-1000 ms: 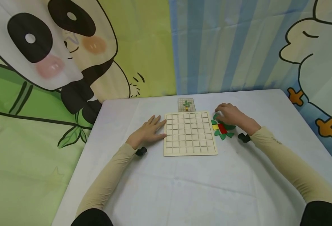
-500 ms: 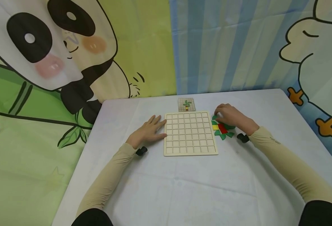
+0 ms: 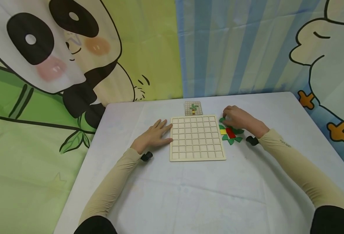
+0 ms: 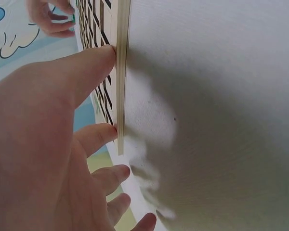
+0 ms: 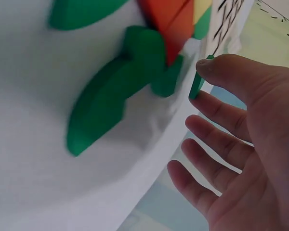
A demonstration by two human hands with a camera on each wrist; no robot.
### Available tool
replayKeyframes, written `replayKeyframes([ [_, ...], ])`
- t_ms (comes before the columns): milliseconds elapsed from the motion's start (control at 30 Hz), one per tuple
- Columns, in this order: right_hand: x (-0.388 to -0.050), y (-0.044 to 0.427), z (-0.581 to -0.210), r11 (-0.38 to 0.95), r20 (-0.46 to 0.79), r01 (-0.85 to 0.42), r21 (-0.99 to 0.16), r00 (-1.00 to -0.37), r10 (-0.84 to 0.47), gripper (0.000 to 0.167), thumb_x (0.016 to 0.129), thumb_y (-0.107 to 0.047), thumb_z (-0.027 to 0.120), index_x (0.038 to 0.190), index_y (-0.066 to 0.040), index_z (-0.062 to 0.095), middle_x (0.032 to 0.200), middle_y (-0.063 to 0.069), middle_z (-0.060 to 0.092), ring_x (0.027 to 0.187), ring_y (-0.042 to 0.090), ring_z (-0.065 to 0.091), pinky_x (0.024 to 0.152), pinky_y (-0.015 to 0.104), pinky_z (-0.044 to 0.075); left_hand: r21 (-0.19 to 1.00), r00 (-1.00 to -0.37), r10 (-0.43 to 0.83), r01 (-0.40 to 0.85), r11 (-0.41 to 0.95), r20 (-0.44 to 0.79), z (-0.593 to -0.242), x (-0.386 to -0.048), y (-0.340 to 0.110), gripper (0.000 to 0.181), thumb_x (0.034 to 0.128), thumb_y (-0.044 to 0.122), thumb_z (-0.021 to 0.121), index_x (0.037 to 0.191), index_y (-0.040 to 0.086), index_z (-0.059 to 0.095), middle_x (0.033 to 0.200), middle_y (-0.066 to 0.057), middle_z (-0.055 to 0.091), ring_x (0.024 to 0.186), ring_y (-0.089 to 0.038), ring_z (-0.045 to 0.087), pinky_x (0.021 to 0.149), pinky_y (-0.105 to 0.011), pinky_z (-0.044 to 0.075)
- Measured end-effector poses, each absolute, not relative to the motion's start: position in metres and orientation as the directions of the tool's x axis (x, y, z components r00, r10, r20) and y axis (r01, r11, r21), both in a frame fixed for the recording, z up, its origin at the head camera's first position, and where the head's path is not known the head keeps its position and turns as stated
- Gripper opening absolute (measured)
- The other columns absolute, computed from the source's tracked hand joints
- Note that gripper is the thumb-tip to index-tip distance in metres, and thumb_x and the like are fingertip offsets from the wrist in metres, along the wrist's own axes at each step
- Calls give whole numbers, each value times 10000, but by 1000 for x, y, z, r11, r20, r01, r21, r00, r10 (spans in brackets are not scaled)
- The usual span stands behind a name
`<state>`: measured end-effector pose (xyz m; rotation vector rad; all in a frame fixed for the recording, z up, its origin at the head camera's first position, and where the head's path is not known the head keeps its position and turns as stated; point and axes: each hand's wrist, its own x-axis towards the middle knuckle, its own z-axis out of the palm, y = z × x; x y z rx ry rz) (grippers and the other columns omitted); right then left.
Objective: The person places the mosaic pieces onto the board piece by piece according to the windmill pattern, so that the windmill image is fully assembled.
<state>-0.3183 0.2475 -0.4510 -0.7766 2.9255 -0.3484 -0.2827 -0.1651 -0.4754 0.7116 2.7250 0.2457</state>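
Observation:
A pale wooden grid board [image 3: 197, 139] lies flat on the table. My left hand [image 3: 152, 136] rests at its left side with fingers spread. In the left wrist view, thumb and index fingertips [image 4: 108, 53] touch the board's edge. Over the pile of coloured pieces to the right of the board is my right hand [image 3: 240, 118]. In the right wrist view it pinches a thin green piece [image 5: 197, 83] between thumb and index finger. Beneath it lie a red piece [image 3: 230, 133], a yellow piece [image 3: 223, 132] and several green pieces [image 3: 231, 141], some partly hidden by the hand.
Behind the board lies a small card [image 3: 193, 108] printed with a grid and a green, yellow and red pattern. The white table [image 3: 212, 191] ends at a cartoon-printed curtain [image 3: 148, 48]. Each wrist carries a small black camera.
My right hand shifts only slightly over the pile, keeping near the green pieces. The left hand and the board have stayed in place.

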Motion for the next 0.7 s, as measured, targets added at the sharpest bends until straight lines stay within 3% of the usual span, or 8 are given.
replayKeyframes([
  [133, -316, 234, -444, 812, -17, -509, -285, -844, -535, 248, 940, -218, 714, 1099, -29, 691, 1265, 195, 605, 1168, 385, 546, 976, 533, 497, 245, -823, 504, 449, 859, -261, -475, -283, -165, 811, 978, 662, 451, 1628, 277, 155, 1711, -80, 39, 1578, -327, -57, 1256, -583, 117],
  [467, -317, 186, -440, 642, -15, -696, -322, -674, -739, 228, 950, -223, 714, 1133, -95, 671, 1226, 113, 623, 1155, 324, 576, 936, 483, 527, 244, -823, 500, 444, 862, -270, -477, -286, -164, 822, 966, 677, 459, 1627, 288, 163, 1710, -85, 39, 1578, -327, -63, 1258, -578, 110],
  [700, -324, 162, -446, 585, -47, -758, -290, -599, -799, 245, 953, -245, 711, 1158, -114, 683, 1236, 100, 623, 1158, 286, 576, 954, 459, 520, 235, -826, 493, 440, 867, -272, -478, -286, -165, 825, 965, 686, 449, 1627, 290, 157, 1711, -78, 36, 1578, -316, -73, 1260, -572, 116],
])
